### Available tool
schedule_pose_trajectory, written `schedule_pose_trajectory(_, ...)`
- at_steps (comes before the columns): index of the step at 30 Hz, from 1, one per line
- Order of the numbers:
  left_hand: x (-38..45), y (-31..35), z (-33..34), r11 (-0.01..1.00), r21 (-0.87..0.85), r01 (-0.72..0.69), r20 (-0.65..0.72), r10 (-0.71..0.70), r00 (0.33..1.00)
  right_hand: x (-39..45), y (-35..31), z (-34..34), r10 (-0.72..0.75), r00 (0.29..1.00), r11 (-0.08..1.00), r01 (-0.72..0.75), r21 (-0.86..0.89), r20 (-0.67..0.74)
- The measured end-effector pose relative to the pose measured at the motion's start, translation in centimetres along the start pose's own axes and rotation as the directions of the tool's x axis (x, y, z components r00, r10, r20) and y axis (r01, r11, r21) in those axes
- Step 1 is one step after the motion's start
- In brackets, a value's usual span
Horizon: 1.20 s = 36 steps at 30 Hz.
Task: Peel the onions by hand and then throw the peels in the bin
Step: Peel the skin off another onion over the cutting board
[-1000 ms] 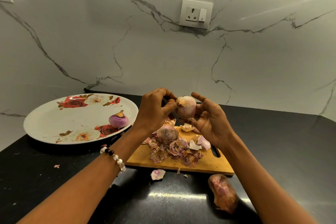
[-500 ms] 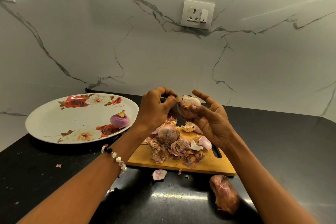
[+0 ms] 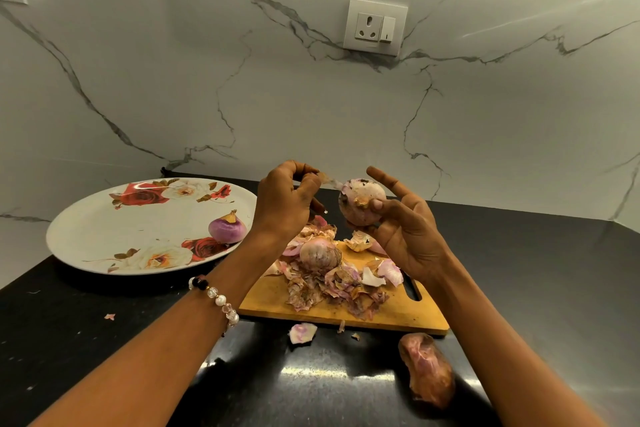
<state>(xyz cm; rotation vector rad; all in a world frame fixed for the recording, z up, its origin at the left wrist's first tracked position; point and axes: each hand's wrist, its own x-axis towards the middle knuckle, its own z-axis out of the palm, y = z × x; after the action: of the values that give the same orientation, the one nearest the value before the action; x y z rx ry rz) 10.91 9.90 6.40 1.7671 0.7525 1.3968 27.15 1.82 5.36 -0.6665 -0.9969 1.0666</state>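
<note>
At the centre of the frame, a person holds a partly skinned onion (image 3: 362,201) above a wooden cutting board (image 3: 398,314). The right hand (image 3: 405,229) grips it, thumb pressed to its front and the other fingers spread behind. The left hand (image 3: 285,201), just left of it, pinches a thin strip of peel (image 3: 330,181) between thumb and curled fingertips. Half a second ago that hand sat tight against the onion; now it has drawn away to the left, and the strip stretches between the two, one end attached. The tear is under way, though dry brown patches remain on the onion, so more peeling is likely needed.

Below the hands, a pile of peels (image 3: 341,284) covers the board around a second onion (image 3: 320,251). At left, a peeled purple onion (image 3: 227,229) rests on a floral plate (image 3: 104,239). Another onion (image 3: 427,369) lies on the black counter (image 3: 536,288) at lower right. Loose scraps dot the counter. No bin is in view.
</note>
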Motion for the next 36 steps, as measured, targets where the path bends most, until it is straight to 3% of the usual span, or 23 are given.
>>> schedule_pose_trajectory(7, 0.1, -0.1, 0.1, 0.999, -0.022, 0.047, -0.043, -0.047, 0.998, -0.2, -0.1, 0.0, -0.005, 0.999, 1.000, 0.005, 0.008, 0.032)
schedule_pose_trajectory(12, 1.3, -0.8, -1.6, 0.979, -0.119, 0.168, -0.182, -0.188, 0.965, -0.2, -0.9, -0.5, -0.032, 0.999, 0.997, 0.029, 0.069, 0.035)
schedule_pose_trajectory(15, 1.5, -1.1, -2.1, 0.988, -0.035, 0.150, -0.179, -0.154, 0.972, -0.1, -1.0, -0.6, -0.031, 0.999, 0.998, 0.029, 0.060, 0.038)
schedule_pose_trajectory(19, 0.8, -0.6, -1.2, 0.985, 0.173, -0.006, -0.073, 0.019, 0.997, -0.2, -0.7, -0.5, -0.019, 0.999, 0.999, 0.017, 0.045, 0.046)
schedule_pose_trajectory(23, 0.6, 0.0, -1.0, 0.919, 0.340, -0.202, -0.044, 0.230, 0.972, -0.1, -0.6, -0.3, -0.017, 0.999, 0.999, 0.016, 0.030, 0.028)
schedule_pose_trajectory(27, 0.3, 0.5, -0.9, 0.864, 0.375, -0.336, -0.027, 0.372, 0.928, -0.2, -0.6, -0.4, -0.014, 1.000, 1.000, 0.014, 0.020, -0.001)
schedule_pose_trajectory(32, 0.1, 1.0, -0.5, 0.761, 0.308, -0.571, 0.189, 0.539, 0.821, -0.2, -0.5, -0.3, 0.007, 1.000, 1.000, -0.007, 0.017, -0.015)
schedule_pose_trajectory(36, 0.0, 0.5, -0.2, 0.700, 0.368, -0.612, 0.224, 0.572, 0.789, -0.2, -0.4, -0.2, 0.017, 1.000, 1.000, -0.018, 0.016, 0.005)
